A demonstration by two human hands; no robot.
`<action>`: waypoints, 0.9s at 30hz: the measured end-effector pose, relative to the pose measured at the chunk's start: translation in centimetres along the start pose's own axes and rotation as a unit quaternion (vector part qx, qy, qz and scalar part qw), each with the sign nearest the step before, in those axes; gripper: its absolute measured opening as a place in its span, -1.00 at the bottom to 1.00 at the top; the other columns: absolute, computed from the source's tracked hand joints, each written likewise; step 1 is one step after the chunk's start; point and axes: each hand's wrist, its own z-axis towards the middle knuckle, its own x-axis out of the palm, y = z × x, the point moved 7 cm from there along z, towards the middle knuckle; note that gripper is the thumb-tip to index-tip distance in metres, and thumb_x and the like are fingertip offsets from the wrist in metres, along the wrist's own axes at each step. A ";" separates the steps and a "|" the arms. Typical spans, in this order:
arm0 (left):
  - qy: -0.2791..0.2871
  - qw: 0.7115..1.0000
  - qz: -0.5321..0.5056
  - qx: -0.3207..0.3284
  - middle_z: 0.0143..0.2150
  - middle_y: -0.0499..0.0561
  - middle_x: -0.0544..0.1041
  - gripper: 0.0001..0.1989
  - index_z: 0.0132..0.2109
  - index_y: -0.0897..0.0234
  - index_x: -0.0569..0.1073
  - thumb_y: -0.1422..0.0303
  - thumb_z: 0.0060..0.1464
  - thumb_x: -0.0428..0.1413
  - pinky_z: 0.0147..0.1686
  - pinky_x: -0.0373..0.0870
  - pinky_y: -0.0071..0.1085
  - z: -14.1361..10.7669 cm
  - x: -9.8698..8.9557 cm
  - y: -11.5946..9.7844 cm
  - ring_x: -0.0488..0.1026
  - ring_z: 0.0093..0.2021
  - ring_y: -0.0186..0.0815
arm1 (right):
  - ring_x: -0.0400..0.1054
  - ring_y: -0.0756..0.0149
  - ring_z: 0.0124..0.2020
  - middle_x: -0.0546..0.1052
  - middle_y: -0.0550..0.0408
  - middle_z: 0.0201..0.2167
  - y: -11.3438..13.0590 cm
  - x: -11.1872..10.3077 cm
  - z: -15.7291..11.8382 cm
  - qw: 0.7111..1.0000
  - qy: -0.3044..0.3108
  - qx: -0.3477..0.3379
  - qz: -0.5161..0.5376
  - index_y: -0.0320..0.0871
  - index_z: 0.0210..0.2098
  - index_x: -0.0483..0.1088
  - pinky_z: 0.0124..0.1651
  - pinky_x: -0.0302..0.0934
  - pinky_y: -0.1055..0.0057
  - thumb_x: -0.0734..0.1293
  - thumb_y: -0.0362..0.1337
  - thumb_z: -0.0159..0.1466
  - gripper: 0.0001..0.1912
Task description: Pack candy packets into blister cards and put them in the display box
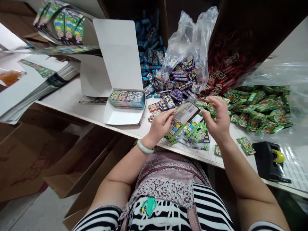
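Note:
My left hand [160, 125], with a pale green bangle on the wrist, pinches the left end of a clear packet [184, 113] that shows a barcode. Just right of that packet, my right hand [218, 120] is raised with thumb and fingers apart, holding nothing. Beneath both hands lie several green and black packets [190, 130] near the table's front edge. Farther left stands an open white box [124, 119], lid up, with a row of small colourful packs [127, 98] inside.
Behind are heaps of blue packs [152, 57], purple packs [181, 77] in a clear bag, red packs [222, 75] and green packs [264, 109]. A black tape dispenser [268, 160] sits right. Flat cartons [55, 80] lie left; brown boxes [79, 160] stand below.

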 end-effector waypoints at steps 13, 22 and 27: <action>0.085 0.800 -0.465 -0.370 -0.23 0.03 0.64 -0.55 -0.13 0.30 0.58 0.19 -0.18 0.42 -0.31 0.44 -0.49 -2.4 5.1 4.1 0.55 -0.30 -0.35 | 0.32 0.39 -0.47 0.49 0.22 -0.50 -7.2 6.5 -4.6 0.918 0.059 0.297 0.258 -0.08 -0.39 0.43 -0.39 0.26 0.42 0.52 0.11 -0.06 -0.54; 0.171 0.768 -0.492 -0.373 -0.13 0.11 0.61 -0.50 0.00 0.29 0.52 0.15 -0.05 0.37 -0.32 0.49 -0.44 -7.2 6.7 4.5 0.55 -0.32 -0.35 | 0.16 0.46 -0.61 0.31 0.29 -0.66 -7.6 5.8 -8.8 0.912 0.134 0.327 0.209 -0.08 -0.55 0.24 -0.55 0.11 0.45 0.52 0.16 -0.05 -0.47; 0.043 0.840 -0.430 -0.329 -0.07 0.09 0.59 -0.49 0.11 0.23 0.42 0.17 0.06 0.30 -0.29 0.50 -0.50 -4.8 5.9 5.2 0.56 -0.21 -0.36 | 0.43 0.30 -0.38 0.53 0.17 -0.43 -7.1 6.0 -11.3 0.890 0.243 0.313 0.226 -0.07 -0.34 0.39 -0.26 0.39 0.30 0.52 0.10 0.01 -0.55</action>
